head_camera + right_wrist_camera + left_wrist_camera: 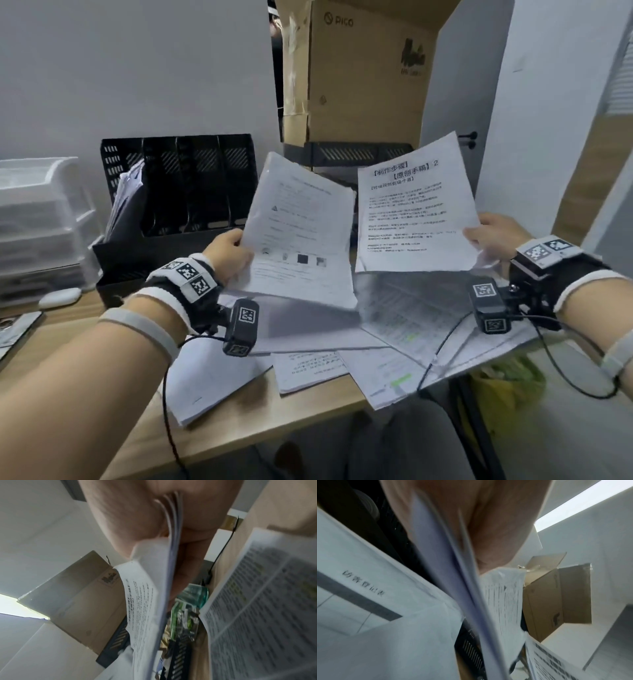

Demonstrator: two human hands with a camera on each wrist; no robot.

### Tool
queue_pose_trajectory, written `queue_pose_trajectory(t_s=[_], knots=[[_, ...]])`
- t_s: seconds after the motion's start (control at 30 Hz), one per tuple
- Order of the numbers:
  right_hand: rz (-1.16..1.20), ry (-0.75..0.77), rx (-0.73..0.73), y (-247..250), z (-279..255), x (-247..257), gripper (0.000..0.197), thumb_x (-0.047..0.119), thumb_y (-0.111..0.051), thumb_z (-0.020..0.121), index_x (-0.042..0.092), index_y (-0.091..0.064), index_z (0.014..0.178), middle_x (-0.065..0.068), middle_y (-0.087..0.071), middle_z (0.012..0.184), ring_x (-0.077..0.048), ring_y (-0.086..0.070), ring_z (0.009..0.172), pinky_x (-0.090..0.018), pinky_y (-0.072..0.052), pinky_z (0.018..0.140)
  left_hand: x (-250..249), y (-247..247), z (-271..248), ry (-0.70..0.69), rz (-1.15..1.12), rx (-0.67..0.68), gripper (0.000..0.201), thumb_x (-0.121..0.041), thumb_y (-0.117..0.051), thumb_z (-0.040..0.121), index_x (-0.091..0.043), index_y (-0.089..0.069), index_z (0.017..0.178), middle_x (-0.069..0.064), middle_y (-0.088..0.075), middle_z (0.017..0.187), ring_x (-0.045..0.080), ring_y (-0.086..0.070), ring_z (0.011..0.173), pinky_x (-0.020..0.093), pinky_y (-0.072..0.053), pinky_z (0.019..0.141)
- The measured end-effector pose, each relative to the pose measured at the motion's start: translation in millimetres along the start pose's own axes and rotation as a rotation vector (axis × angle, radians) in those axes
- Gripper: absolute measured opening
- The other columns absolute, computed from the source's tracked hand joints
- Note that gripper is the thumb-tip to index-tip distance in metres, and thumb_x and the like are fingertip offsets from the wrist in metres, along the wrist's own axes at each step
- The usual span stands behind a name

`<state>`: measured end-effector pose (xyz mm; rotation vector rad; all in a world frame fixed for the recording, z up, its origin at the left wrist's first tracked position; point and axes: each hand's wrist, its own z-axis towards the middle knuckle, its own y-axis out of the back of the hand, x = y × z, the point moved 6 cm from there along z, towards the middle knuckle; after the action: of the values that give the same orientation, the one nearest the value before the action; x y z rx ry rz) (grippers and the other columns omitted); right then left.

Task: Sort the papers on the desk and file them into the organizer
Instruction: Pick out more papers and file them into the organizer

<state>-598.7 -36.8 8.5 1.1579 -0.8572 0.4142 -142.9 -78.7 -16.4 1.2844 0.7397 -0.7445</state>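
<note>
So both hands are up off the desk (239, 425), each with its own bunch of paper. The left hand (228, 254) pinches the left edge of a stapled-looking set of sheets (301, 233), thumb on the front, fingers behind; the left wrist view shows several page edges squeezed in that grip. That set has faint text, a warning triangle and a row of small pictures near the bottom, and it tilts back toward the far side.

The right hand (493, 236) grips the right edge of another set (416, 209), with bold Chinese headings and a "2" at the top. In the right wrist view a few sheet edges are clamped between thumb and fingers (187, 566). The two sets sit side by side, close but not touching as far as I can tell.

Under them a messy pile of loose papers (342, 363) covers the near part of the desk, some hanging over the near edge, a couple with green highlighter marks.

The black organizer (191, 192) stands far left, with a few sheets leaning in its leftmost slot. White stacked trays (37, 212) are further left, and a PICO cardboard box (370, 68) stands at the far side.
</note>
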Motion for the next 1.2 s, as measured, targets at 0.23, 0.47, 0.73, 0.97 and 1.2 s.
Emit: queue_pose_trajectory(t_s=[0.23, 0.47, 0.73, 0.97, 1.2], knots=[[0.146, -0.037, -0.166, 46, -13, -3, 0.038, 0.012, -0.052, 0.096, 0.008, -0.058, 0.133, -0.012, -0.057, 0.141, -0.034, -0.054, 0.125, -0.031, -0.041, 0.087, -9, -14, -7, 0.045, -0.416, 0.006, 0.033, 0.018, -0.035, 0.09, 0.004, -0.053, 0.114, 0.016, -0.063, 0.1, 0.014, -0.055, 0.058, 0.017, -0.051, 0.044], [0.244, -0.027, -0.111, 42, -12, -10, 0.036, 0.016, -0.057, 0.085, 0.023, -0.067, 0.118, -0.003, -0.063, 0.133, -0.034, -0.06, 0.118, -0.052, -0.05, 0.1, -32, -101, -32, 0.107, -0.355, 0.398, 0.023, -0.002, -0.059, 0.096, -0.004, -0.06, 0.119, 0.01, -0.07, 0.106, 0.022, -0.068, 0.084, 0.03, -0.059, 0.067], [0.118, -0.063, -0.034, 32, -29, -20, 0.035, 0.004, -0.048, 0.098, 0.01, -0.058, 0.13, -0.009, -0.056, 0.12, -0.031, -0.055, 0.111, -0.03, -0.046, 0.061, -4, -43, 4, 0.095, 0.308, 0.145, 0.045, -0.02, -0.074, 0.088, -0.003, -0.063, 0.128, 0.015, -0.065, 0.127, 0.026, -0.063, 0.104, 0.032, -0.053, 0.089], [0.157, -0.083, 0.031, 10, -25, -23, 0.022, 0.002, -0.049, 0.096, 0.017, -0.059, 0.11, -0.009, -0.06, 0.125, -0.035, -0.056, 0.119, -0.051, -0.052, 0.095, 33, -34, -11, 0.315, 0.417, 0.314, 0.034, -0.024, -0.078, 0.088, -0.002, -0.057, 0.073, 0.005, -0.054, 0.051, 0.014, -0.051, 0.027, 0.017, -0.039, 0.031], [0.076, -0.016, 0.031, 6, -19, -7, 0.026, 0.007, -0.049, 0.096, 0.018, -0.059, 0.118, -0.006, -0.058, 0.121, -0.029, -0.055, 0.113, -0.044, -0.048, 0.096, 29, -34, -2, 0.125, 0.425, 0.333, 0.026, -0.023, -0.073, 0.087, -0.012, -0.058, 0.07, 0.001, -0.047, 0.062, 0.018, -0.046, 0.053, 0.022, -0.038, 0.048]])
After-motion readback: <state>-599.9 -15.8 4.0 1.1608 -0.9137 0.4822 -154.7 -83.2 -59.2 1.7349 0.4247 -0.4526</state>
